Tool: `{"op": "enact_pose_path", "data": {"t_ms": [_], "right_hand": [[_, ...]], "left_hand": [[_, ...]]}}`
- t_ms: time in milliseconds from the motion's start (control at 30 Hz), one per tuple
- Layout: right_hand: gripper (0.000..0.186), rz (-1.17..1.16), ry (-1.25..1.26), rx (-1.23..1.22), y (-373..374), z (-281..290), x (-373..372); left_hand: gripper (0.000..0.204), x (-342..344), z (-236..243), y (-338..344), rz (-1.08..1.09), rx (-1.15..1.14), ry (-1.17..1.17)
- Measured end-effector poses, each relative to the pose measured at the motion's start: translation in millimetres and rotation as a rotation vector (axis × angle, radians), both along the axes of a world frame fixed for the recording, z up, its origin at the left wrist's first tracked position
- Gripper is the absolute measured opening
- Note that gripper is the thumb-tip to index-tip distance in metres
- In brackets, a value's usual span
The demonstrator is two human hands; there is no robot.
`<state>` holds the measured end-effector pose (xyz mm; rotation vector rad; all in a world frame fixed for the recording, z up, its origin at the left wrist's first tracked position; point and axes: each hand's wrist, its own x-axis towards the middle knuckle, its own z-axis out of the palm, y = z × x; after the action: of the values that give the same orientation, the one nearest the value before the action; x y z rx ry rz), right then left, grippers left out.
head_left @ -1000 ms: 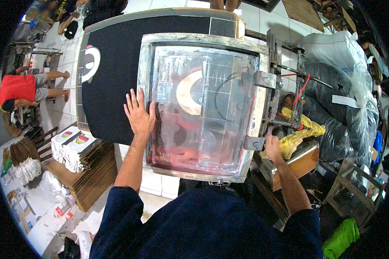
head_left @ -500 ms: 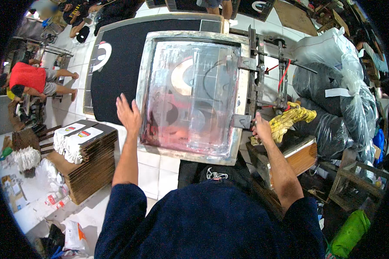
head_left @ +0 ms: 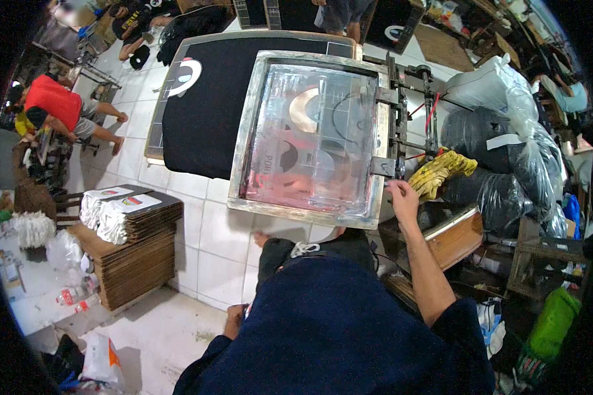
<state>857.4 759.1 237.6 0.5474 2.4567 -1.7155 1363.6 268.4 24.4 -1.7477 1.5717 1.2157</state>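
Head view: I see the right hand [head_left: 402,195], fingers loosely bent, beside the frame [head_left: 303,214]; the left hand's [head_left: 234,320] grip, I can't tell.

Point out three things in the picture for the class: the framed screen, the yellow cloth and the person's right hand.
Framed screen [head_left: 313,138], head view: middle of its see-through panel.
Yellow cloth [head_left: 441,176], head view: middle of its crumpled folds.
Right hand [head_left: 404,198], head view: middle of the hand.

There is one screen-printing frame [head_left: 316,141] with two metal clamps [head_left: 383,166]; the wearer shows one left hand [head_left: 234,320] and one right hand [head_left: 403,197]; one yellow cloth [head_left: 441,176] is visible. Two red-labelled bottles [head_left: 66,297] show; one green bundle [head_left: 552,326] does too.
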Motion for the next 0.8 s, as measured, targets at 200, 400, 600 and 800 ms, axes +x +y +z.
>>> {"op": "enact_pose_path", "data": {"t_ms": [200, 400, 600, 800], "right_hand": [[0.027, 0.758, 0.55, -0.815, -160, 215, 12], [0.037, 1.544, 0.971, -1.03, -300, 349, 45], [0.055, 1.734, 1.029, -0.975, -394, 353, 21], [0.074, 1.778, 1.105, -0.98, -464, 342, -41]], "left_hand": [[0.027, -69, 33, -154, -0.342, -0.322, 0.391], [0.045, -124, 104, -317, -0.092, -0.213, 0.593], [0.046, -147, 89, -400, -0.053, -0.243, 0.567], [0.045, -148, 83, -389, -0.236, -0.112, 0.297]]}}
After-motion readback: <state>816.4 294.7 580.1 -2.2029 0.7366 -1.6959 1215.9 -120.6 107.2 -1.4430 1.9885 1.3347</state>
